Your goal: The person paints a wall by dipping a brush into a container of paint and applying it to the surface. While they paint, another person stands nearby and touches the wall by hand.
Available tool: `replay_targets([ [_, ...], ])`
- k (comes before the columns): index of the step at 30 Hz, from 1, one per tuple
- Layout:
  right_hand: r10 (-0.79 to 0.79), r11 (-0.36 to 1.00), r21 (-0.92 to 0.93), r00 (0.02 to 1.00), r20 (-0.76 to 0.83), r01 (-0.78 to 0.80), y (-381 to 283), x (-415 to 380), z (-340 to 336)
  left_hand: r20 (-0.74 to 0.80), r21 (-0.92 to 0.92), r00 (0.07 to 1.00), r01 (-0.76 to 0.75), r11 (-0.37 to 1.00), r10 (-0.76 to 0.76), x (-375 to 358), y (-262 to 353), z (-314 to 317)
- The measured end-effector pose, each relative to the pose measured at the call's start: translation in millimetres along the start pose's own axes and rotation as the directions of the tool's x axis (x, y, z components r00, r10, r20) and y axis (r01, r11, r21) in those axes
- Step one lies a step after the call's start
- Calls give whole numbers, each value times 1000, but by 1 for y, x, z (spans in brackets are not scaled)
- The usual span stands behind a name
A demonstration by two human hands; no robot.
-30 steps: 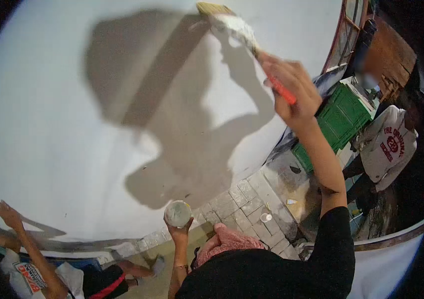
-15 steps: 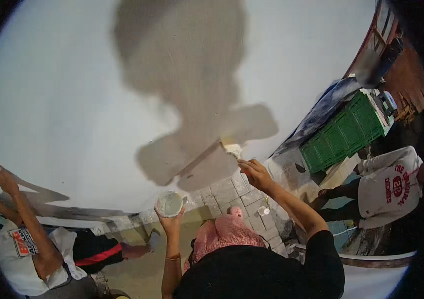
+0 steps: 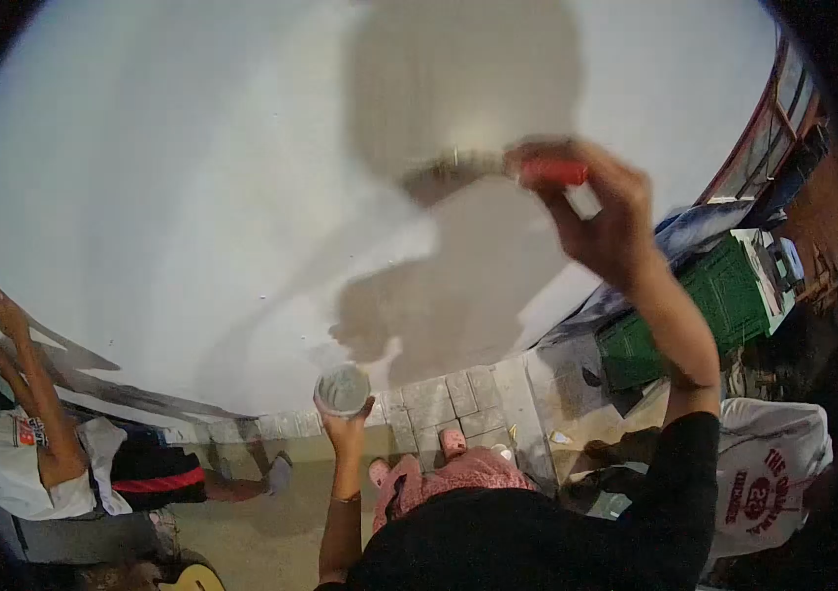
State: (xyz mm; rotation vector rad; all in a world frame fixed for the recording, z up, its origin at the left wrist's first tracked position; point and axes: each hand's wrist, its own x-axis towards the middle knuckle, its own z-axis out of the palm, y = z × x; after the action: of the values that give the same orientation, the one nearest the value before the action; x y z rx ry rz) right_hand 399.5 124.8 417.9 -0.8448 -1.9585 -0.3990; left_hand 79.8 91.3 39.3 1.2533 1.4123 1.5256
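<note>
A paintbrush [image 3: 555, 173] with a red handle is gripped in my right hand [image 3: 614, 212], raised high at the white wall [image 3: 183, 187]. Its pale bristles point left and sit at or very near the wall; contact cannot be made out. Low in front of me, my left hand [image 3: 345, 430] is wrapped round a small round tub [image 3: 342, 388] with whitish, paint-like stuff inside. My shadow falls across the wall behind the brush.
A person in a white shirt [image 3: 10, 468] sits at the left, hands raised near the wall. At the right are another person in a printed white shirt [image 3: 764, 483] and a green slatted crate [image 3: 690, 320]. Paving bricks [image 3: 453, 399] run along the wall's foot.
My right hand has moved up and to the right with the brush, from the wall's lower part to much higher. My left hand still holds the tub. The view has shifted somewhat.
</note>
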Motion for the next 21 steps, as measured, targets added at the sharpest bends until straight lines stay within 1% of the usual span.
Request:
replay_targets([
  [2,-183,979,-114,979,-95,172,-9,32,-30,27,-130,1000,9,991,-6,0,12,26],
  [3,-286,947,-190,950,-125,260,-10,40,-41,22,-127,1000,13,992,-10,2,12,36],
  [4,-322,944,-149,925,-201,295,-2,41,-50,38,-9,999,-39,999,39,3,13,47],
  [5,-352,936,-113,893,-279,334,4,39,-54,60,107,994,-94,990,88,4,12,54],
  [6,-192,981,-60,915,-355,183,-5,33,-49,55,114,995,-87,990,81,5,15,62],
  [7,-185,983,-47,918,-352,180,-6,21,-46,55,181,991,-132,974,124,4,17,70],
  [8,-297,949,-181,922,-246,257,-4,8,-39,56,246,984,-177,953,168,5,19,78],
  [9,-357,927,-192,913,-198,321,3,-13,-23,46,253,986,-168,953,161,4,34,89],
  [10,-414,902,-198,898,-149,383,10,-34,-8,31,-192,998,51,980,-46,1,60,98],
  [11,-415,903,-154,906,-83,400,20,-69,14,54,-50,994,-90,995,92,-1,58,97],
  [12,-415,905,-108,910,-18,411,29,-104,36,76,85,971,-235,968,229,-2,56,95],
  [13,-373,924,-77,927,23,374,35,-142,59,67,94,972,-231,968,225,-3,52,96],
  [15,-305,951,98,943,131,294,42,-205,94,-8,-133,996,-90,987,90,-5,49,100],
  [16,-315,947,112,940,128,302,38,-228,109,-28,90,981,-189,978,192,-3,52,93],
  [18,-185,964,241,938,295,114,32,-265,134,-43,107,979,-194,975,200,0,45,88],
  [19,-190,959,258,937,292,113,36,-285,143,-38,115,977,-202,973,208,-1,43,86],
  [20,-44,961,268,928,370,-61,43,-302,150,-48,126,977,-198,972,206,-2,46,83],
  [21,94,937,262,890,447,-230,47,-309,155,-34,81,983,-178,981,181,-2,50,81],
])
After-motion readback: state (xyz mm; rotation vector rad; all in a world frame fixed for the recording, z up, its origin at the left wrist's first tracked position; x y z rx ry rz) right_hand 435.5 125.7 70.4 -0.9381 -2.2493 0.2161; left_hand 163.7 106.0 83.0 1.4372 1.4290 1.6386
